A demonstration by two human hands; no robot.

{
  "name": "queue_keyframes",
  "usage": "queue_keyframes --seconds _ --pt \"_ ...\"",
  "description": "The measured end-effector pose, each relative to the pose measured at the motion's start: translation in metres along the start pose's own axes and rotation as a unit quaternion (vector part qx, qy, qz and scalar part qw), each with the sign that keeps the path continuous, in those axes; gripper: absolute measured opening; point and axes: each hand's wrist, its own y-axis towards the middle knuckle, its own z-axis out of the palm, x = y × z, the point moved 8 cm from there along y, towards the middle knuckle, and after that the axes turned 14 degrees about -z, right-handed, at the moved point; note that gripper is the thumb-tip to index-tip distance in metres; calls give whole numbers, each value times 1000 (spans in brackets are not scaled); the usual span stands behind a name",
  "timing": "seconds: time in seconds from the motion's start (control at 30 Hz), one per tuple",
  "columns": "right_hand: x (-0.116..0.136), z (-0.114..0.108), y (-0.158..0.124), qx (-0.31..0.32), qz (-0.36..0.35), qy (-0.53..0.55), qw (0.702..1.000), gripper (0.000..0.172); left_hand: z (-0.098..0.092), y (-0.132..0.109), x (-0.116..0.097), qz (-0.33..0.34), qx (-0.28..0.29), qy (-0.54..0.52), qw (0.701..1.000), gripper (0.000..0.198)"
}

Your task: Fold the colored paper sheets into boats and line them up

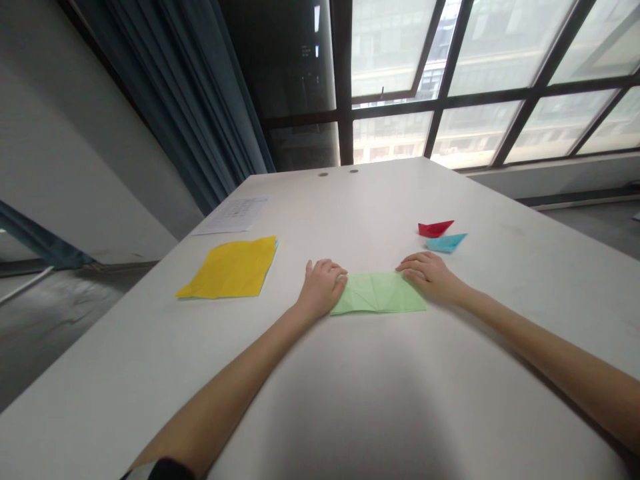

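Note:
A light green sheet of paper, folded into a wide rectangle with crease lines across it, lies flat on the white table. My left hand is at its upper left corner, thumb and fingers closed on the edge. At the opposite upper corner, my right hand has its thumb and fingers on the paper in a similar hold. Both hands rest low against the tabletop and cover the corners. Just beyond my right hand sit a red folded paper boat and a blue folded paper boat.
To the left lies a stack of coloured paper, yellow on top with a blue edge showing. A printed white sheet is farther back, near the table's left edge. Blue curtains and a large window stand behind the table.

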Motion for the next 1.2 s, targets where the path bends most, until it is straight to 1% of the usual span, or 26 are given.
queue_keyframes --seconds 0.07,0.13,0.23,0.37,0.5,0.7,0.8,0.87,0.93,1.03,1.13,1.2 --pt "18 0 4 18 -26 -7 999 34 7 -8 -18 37 32 15 999 36" --pt "37 6 5 43 -55 -1 998 39 18 -15 -29 65 69 32 995 43" --pt "51 22 2 93 -66 11 993 50 34 -21 -31 73 117 53 989 49" --pt "47 39 -6 149 -48 16 988 57 44 -21 -24 60 146 69 985 55" --pt "36 42 -12 176 -22 4 984 64 44 -23 -17 33 172 82 981 61" --pt "27 39 -24 180 -12 10 984 70 35 -28 -3 -21 207 97 973 74" --pt "25 39 -27 193 -3 16 981 72 34 -30 2 -33 217 103 970 79" --pt "25 37 -24 196 3 18 981 71 34 -29 3 -33 218 105 970 80" --pt "25 32 -16 186 8 15 982 65 35 -27 3 -20 218 106 970 81" --pt "24 24 5 156 8 2 988 55 34 -22 1 21 212 104 971 82" --pt "22 20 27 126 8 -8 992 53 33 -19 1 49 202 101 973 82" --pt "24 23 38 122 6 -7 992 52 34 -18 3 56 194 100 974 81"
